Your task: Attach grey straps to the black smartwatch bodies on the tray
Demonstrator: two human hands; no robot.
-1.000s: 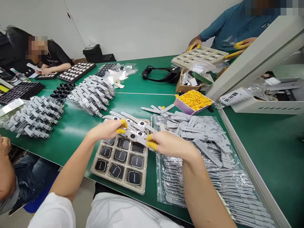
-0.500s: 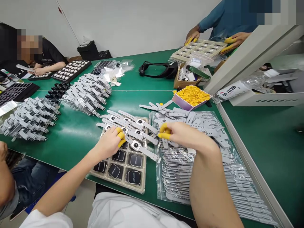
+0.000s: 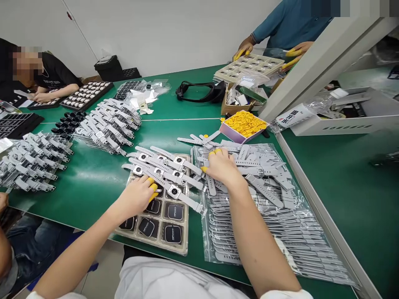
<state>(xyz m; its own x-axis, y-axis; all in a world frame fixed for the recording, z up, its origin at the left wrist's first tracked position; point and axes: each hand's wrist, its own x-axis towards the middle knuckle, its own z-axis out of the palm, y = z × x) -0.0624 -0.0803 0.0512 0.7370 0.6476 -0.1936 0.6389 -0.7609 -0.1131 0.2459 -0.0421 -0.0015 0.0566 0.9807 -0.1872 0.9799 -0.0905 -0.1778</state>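
My left hand (image 3: 139,194), with yellow finger covers, is closed above the tray (image 3: 183,245). A pale, rounded watch case (image 3: 159,190) shows at its fingertips, mostly hidden. Beside it, several watches (image 3: 175,191) with grey straps lie face down across the tray's far half. Dark square watch pieces (image 3: 175,211) with white lettering fill the nearer compartments. My right hand (image 3: 222,166) bends down over loose grey watch straps (image 3: 263,189), thumb apart from the fingers. Its fingertips are partly hidden, and I see nothing lifted in them.
Straps in clear bags (image 3: 264,236) cover the right side. Beyond are a box of yellow finger covers (image 3: 245,126), a cardboard box (image 3: 232,106) and a black head strap (image 3: 199,92). Stacked watches (image 3: 107,124) stand left. A co-worker's gloved hands (image 3: 243,50) hold another tray; another person sits left.
My right hand has moved from the strap ends of the laid-out watches up and onto the loose straps. My left hand stays over the tray, its fingers slightly lower. The view has shifted a little.
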